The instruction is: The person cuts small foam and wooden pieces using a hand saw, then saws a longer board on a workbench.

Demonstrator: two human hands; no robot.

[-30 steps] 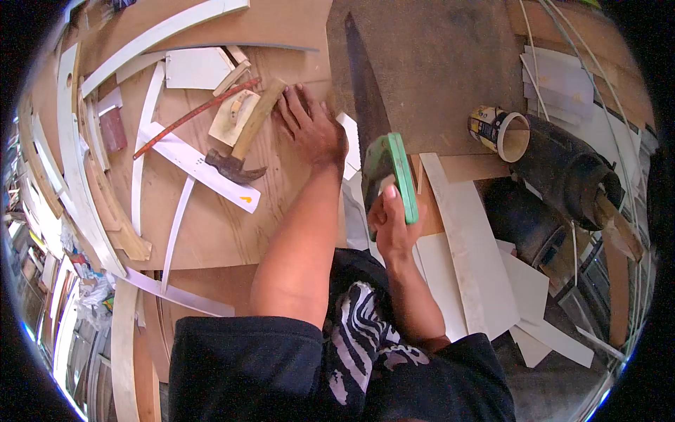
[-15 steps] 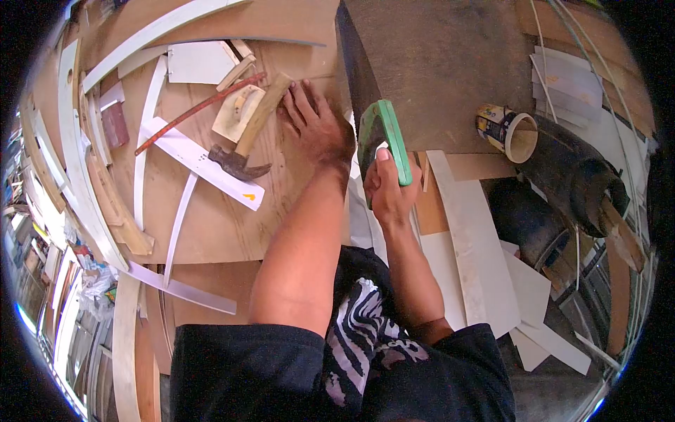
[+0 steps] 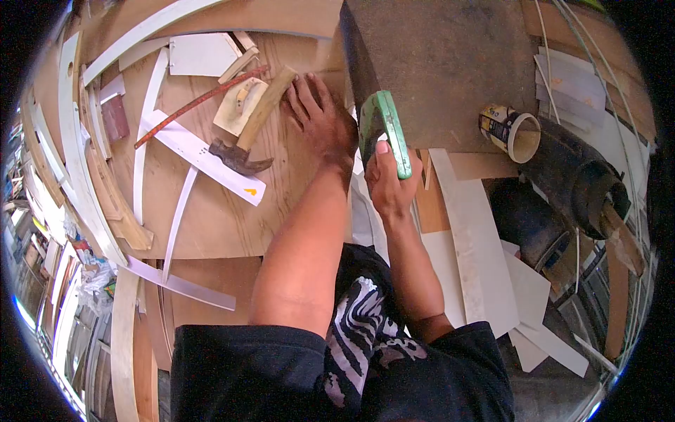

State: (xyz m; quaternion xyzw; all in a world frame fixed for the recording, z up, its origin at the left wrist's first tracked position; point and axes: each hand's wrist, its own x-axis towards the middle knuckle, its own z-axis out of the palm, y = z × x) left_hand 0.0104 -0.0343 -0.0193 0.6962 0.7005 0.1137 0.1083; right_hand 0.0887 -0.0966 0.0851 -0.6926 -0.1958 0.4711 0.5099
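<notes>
My left hand lies flat with fingers spread on the plywood sheet, close to its right edge. My right hand is closed around the green handle of a handsaw, just beside that edge. How far the saw's blade goes into the wood cannot be made out. Left of my left hand rests a claw hammer with a wooden handle. Its head lies on a white strip. A wooden float and a thin red rod are beside the hammer.
To the right stands a large brown box-like surface, with a tipped paint bucket at its corner. Black rolled material lies beyond. Pale board offcuts cover the lower right, and long curved strips line the left.
The handsaw's green handle and my right hand have shifted slightly up and tilted a little. My left hand stays pressed on the plywood. The whole view has moved slightly.
</notes>
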